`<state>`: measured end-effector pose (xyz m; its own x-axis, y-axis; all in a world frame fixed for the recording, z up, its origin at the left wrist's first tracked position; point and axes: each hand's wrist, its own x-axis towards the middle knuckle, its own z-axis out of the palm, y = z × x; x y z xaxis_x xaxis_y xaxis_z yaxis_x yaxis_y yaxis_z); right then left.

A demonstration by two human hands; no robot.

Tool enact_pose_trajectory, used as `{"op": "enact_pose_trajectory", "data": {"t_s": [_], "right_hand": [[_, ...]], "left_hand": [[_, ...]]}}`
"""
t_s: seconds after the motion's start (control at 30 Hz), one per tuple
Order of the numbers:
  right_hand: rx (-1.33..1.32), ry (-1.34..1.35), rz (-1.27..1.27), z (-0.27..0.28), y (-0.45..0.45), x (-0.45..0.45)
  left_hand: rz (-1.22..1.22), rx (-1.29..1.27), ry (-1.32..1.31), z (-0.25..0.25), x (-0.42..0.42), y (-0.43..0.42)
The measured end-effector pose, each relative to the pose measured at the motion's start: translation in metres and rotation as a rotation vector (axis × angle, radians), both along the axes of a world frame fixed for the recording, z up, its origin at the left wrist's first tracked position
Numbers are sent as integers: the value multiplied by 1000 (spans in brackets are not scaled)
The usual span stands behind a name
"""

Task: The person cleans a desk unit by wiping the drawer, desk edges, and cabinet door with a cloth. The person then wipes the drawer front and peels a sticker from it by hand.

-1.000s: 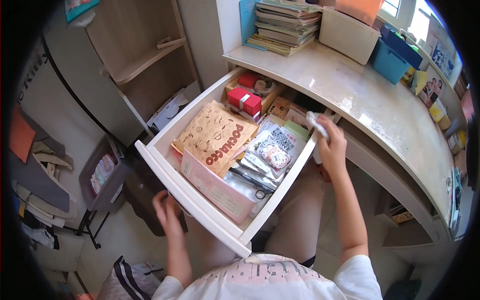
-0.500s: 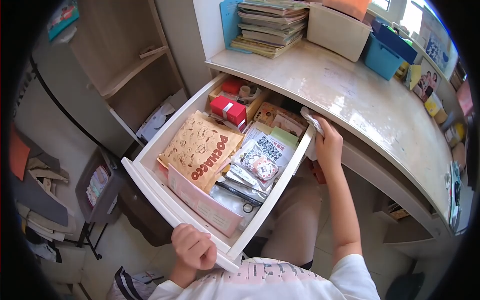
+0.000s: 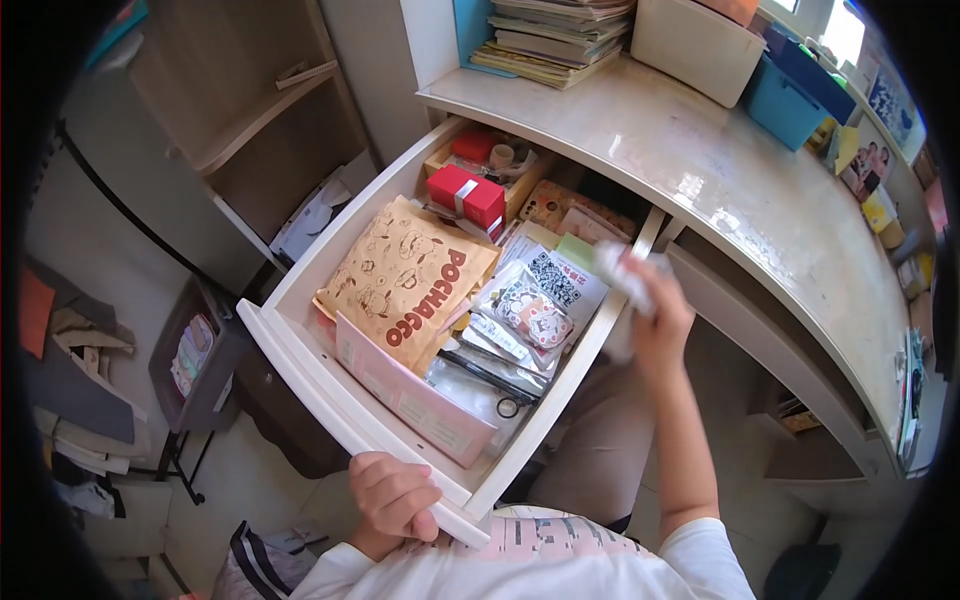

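A white drawer point(image 3: 300, 372) is pulled out from the desk. My left hand point(image 3: 392, 500) is wrapped round the top edge of its front panel at the near corner. In my right hand point(image 3: 664, 318) is a crumpled white tissue point(image 3: 622, 272), smeared by motion, over the drawer's right side wall. Inside the drawer lie a brown Pochacco paper bag point(image 3: 405, 285), a red box point(image 3: 466, 200) with a silver band, a pink folder point(image 3: 410, 400), a clear pouch with cartoon prints point(image 3: 535, 322), a card with a QR code point(image 3: 556, 278) and black scissors point(image 3: 490, 378).
On the desktop point(image 3: 640, 150) stand a stack of books point(image 3: 560, 42), a cream bin point(image 3: 695, 50) and a blue basket point(image 3: 785, 105). An open wooden shelf point(image 3: 250, 120) is to the left, above a grey cart point(image 3: 195, 355). My legs are under the drawer's right side.
My right hand has come away from the drawer's back right corner, slightly down and nearer, with the tissue still in it. My left hand keeps its grip on the drawer front.
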<state>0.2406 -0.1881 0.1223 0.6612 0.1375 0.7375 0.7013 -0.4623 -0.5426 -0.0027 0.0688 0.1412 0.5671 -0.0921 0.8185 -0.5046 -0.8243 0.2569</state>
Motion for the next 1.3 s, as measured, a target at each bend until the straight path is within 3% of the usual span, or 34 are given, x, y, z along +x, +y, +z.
{"op": "enact_pose_trajectory", "data": {"t_s": [0.13, 0.2, 0.23, 0.33, 0.47, 0.5, 0.6, 0.7, 0.8, 0.93, 1.13, 1.23, 1.3], "right_hand": [[7, 247, -152, 9, -5, 40], [53, 42, -103, 2, 8, 20], [46, 81, -81, 3, 17, -9], [-26, -62, 128, 2, 34, -88], [-2, -19, 601, -4, 42, -166], [-1, -15, 607, -3, 42, -165], [-166, -485, 522, 3, 42, -130], [-183, -279, 280, -4, 24, -73], [2, 24, 88, 2, 12, -25], [-9, -45, 77, 2, 29, -63], [-148, -33, 924, 0, 32, -162], [-141, -28, 913, 9, 34, -159], [-293, -295, 900, 17, 33, -136]], "left_hand": [[5, -8, 17, 0, -1, -1], [8, -14, -1, -2, -1, -1], [15, -13, 0, -2, -1, 0], [8, -16, -8, -5, 0, -1], [-2, -32, -33, -4, 0, -1], [-8, -32, -29, -4, 0, 0], [-21, -37, -38, -4, 3, -2], [-17, -35, -74, -7, 4, -2], [-13, -30, -81, -6, 4, -2], [-15, -37, -84, -6, 4, -1], [1, -76, -100, -7, 5, -5], [3, -80, -102, -6, 5, -6], [2, -79, -105, -6, 6, -5]]}}
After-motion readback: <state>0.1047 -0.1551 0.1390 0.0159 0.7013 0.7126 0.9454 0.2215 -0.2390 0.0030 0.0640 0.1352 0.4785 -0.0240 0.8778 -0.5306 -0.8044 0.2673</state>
